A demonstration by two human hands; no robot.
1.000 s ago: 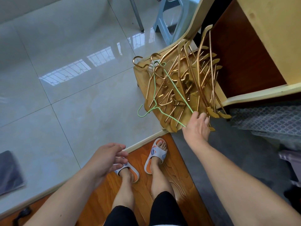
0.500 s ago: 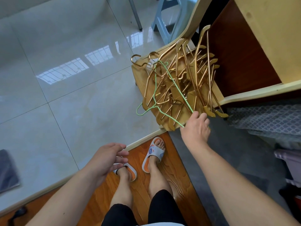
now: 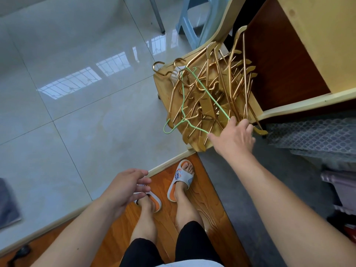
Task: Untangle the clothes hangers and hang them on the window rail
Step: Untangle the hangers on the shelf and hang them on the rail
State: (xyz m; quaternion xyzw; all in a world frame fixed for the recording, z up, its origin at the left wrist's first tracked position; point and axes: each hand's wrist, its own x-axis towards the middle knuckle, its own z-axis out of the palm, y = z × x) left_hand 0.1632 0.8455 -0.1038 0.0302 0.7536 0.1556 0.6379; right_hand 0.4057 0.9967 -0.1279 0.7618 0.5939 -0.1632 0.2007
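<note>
Reaching right hand [image 3: 234, 138] touches the tangled hangers [image 3: 213, 89]; left hand [image 3: 125, 187] hovers apart.

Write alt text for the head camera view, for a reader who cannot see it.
A person's right hand reaches into a tangled pile of gold hangers on a wooden chair, at the corner of a green wire hanger. The left hand hovers open above sandalled feet.

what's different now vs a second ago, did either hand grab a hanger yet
Very little. The right hand has spread its fingers slightly at the near edge of the gold hangers, beside the green hanger; whether it grips one cannot be told. The left hand still hovers open above the feet, holding nothing. The pile stays tangled on the wooden chair, with nothing lifted out.
</note>
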